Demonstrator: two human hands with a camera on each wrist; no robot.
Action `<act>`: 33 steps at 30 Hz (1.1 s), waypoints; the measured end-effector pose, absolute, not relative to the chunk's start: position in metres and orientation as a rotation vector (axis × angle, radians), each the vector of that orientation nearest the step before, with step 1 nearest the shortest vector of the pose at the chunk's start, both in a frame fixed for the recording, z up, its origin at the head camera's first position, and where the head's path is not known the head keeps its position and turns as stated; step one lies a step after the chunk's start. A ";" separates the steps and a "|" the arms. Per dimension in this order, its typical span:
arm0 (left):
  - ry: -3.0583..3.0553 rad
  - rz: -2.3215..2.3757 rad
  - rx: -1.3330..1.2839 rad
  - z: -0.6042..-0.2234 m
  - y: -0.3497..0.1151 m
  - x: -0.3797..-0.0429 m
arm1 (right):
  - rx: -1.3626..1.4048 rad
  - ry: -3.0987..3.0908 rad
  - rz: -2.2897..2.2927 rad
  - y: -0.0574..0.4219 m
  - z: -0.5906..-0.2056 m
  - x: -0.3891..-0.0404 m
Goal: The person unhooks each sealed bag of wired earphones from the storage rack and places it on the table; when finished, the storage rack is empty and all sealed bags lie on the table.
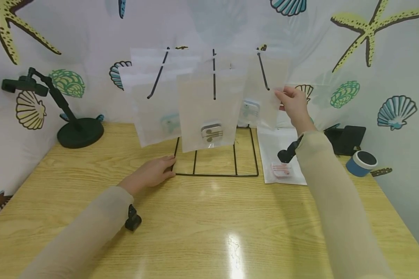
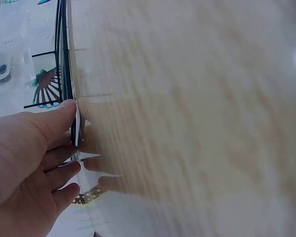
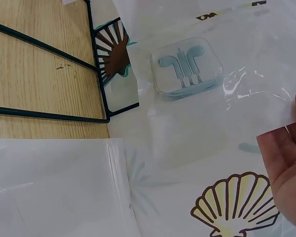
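My left hand grips the front left corner of the black wire display rack, its thumb against the rod in the left wrist view. At the right, my right hand pinches the edge of a translucent plastic bag, which hangs on the right hook. Blue earphones in a clear case sit inside that bag. On the middle hook hangs another bag with pale cased earphones. Further bags hang at the left hook, a bluish case showing faintly inside.
Flat on the table right of the rack lies a bag with pink earphones. A black phone stand and a blue jar stand beyond it. A dark lamp-like stand is at the back left. A shell-patterned sheet covers the wall.
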State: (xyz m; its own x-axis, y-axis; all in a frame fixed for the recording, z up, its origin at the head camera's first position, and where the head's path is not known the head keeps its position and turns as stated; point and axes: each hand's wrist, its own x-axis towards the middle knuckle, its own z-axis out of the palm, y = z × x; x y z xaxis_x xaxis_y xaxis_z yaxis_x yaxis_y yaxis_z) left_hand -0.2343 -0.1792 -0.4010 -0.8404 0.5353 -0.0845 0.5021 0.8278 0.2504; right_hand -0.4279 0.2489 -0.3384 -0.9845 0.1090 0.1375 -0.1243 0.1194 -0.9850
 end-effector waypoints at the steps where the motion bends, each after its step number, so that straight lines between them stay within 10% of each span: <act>1: 2.859 0.327 0.819 -0.401 -0.179 -0.234 | 0.014 -2.204 1.980 0.250 -0.339 -0.428; 16: 2.862 0.343 0.825 -0.405 -0.181 -0.236 | 0.036 -2.202 1.853 0.279 -0.381 -0.466; 25: 2.860 0.338 0.817 -0.403 -0.180 -0.235 | 0.038 -2.224 1.735 0.216 -0.290 -0.322; 33: 2.859 0.368 0.820 -0.404 -0.181 -0.236 | 0.106 -2.219 1.762 0.228 -0.303 -0.324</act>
